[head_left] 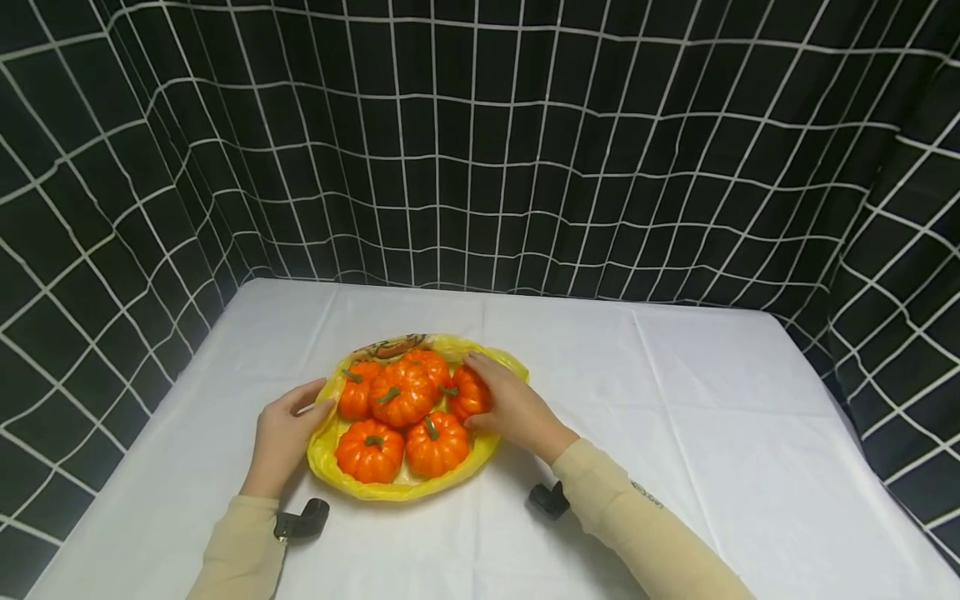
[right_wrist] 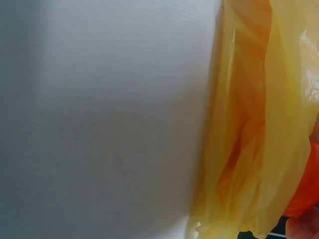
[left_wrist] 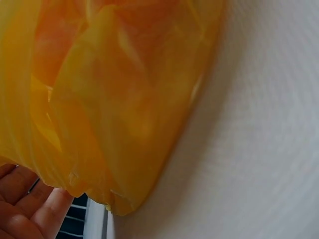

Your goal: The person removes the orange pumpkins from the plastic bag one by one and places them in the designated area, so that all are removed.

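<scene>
A yellow plastic bag [head_left: 401, 492] lies on the table with its mouth spread wide and its rim folded outward. Inside sit several small orange pumpkins with green stems, one pumpkin [head_left: 403, 393] resting higher than the others. My right hand [head_left: 517, 408] reaches over the right rim and grips the rightmost pumpkin [head_left: 467, 393], fingers on its far side and thumb on its near side. At the left rim my left hand [head_left: 288, 429] touches the bag with relaxed fingers. In the left wrist view its fingers [left_wrist: 50, 211] show beside the yellow plastic [left_wrist: 129, 134].
A white cloth [head_left: 675, 433] covers the table. Black curtains [head_left: 480, 150] with a white grid stand behind it and on both sides. Each wrist wears a dark camera mount, the left mount [head_left: 302, 519] and the right mount [head_left: 549, 500] close above the cloth.
</scene>
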Tool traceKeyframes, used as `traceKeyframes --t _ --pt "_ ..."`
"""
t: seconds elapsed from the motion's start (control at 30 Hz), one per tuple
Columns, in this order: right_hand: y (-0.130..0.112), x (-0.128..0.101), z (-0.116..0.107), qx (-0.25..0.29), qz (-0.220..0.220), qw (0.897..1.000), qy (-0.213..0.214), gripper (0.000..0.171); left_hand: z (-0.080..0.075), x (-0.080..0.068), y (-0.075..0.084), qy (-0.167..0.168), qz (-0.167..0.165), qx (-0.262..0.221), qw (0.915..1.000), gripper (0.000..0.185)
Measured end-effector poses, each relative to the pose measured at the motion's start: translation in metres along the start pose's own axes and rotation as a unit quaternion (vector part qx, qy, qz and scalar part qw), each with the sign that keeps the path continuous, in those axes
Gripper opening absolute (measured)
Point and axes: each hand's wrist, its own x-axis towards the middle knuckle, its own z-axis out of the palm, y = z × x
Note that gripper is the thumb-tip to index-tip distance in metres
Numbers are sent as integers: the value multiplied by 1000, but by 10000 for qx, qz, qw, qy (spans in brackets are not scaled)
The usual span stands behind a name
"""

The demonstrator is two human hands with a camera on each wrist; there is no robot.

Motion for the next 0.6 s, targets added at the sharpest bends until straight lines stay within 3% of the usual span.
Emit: traceKeyframes --t 0.27,0.6 --pt "0 2 0 -88 5 10000 -40 86 0 1 -1 -47 -59 -20 10000 49" --pt "2 -1 -2 138 265 9992 272 85 1 1 -1 -46 -109 -10 9999 46"
